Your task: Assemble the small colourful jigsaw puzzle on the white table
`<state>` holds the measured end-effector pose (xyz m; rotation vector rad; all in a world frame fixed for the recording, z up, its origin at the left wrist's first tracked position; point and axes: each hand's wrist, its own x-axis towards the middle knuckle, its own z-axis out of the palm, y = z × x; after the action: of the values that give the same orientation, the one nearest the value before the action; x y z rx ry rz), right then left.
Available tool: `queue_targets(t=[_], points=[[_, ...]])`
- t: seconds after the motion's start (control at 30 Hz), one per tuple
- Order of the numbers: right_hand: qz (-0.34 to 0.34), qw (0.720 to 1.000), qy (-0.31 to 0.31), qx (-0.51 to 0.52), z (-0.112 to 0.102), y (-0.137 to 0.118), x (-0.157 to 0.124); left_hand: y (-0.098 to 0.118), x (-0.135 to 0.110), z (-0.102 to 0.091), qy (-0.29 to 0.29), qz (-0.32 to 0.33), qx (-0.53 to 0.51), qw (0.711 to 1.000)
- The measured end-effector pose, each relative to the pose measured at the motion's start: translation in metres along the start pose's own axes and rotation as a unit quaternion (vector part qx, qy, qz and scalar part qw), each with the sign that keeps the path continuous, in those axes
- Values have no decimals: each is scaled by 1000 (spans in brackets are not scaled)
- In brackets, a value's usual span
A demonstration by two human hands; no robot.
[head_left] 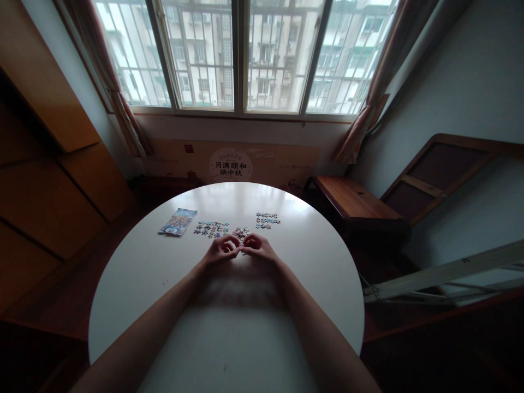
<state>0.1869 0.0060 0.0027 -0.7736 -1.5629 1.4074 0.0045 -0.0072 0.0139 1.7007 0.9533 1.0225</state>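
My left hand (pixel 223 249) and my right hand (pixel 258 246) meet over the white round table, thumbs and fingertips pinched together. A small jigsaw piece (pixel 242 251) shows between the fingertips, mostly hidden by them. Just beyond my fingers lies a heap of jigsaw pieces (pixel 241 233). To the left of it, loose pieces (pixel 212 228) are spread out in rows, face up. On the right, another group of pieces (pixel 267 220) lies in short rows. A colourful puzzle packet (pixel 179 222) rests flat farther left.
The white table (pixel 139 295) has a rounded edge. A wooden bench (pixel 358 197) stands beyond it at the right, near a leaning framed panel (pixel 442 169). Wooden cabinets (pixel 49 202) line the left, and a barred window (pixel 237 54) is ahead.
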Motion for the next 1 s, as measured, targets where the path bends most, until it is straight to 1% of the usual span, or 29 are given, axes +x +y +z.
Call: queue_targets(t=[0.13,0.27,0.43,0.6,0.73,1.0], points=[[1,1000,8,3,0,0,0,-3,1,0,-3,2,-1,1000],[1,1000,11,9,1,-1,0,-5,1,0,7,1,-4,1000],[0,1000,15,24,1,0,1,-3,1,0,22,8,-1,1000],[8,999,47,20,3,3,3,-2,3,1,42,13,-9,999],[15,998,64,12,5,5,3,-6,4,1,53,15,-23,998],[6,998,68,14,5,8,4,-15,6,1,63,26,-13,998]])
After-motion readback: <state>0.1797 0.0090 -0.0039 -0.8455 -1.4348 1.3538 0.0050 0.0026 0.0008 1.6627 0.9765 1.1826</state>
